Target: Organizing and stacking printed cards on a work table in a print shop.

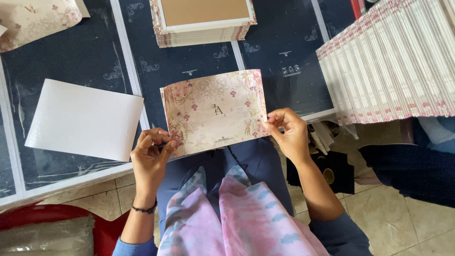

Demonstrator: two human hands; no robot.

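Both hands' fingers pinch floral card ends — long axis left-right, slightly tilted

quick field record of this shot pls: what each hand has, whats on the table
left hand: pinches lower left corner of floral card
right hand: pinches card's lower right corner
card: held flat over lap, printed side up
table: dark surface, white sheet left of card
behind card: stack of cards
right: fanned row of white-pink cards
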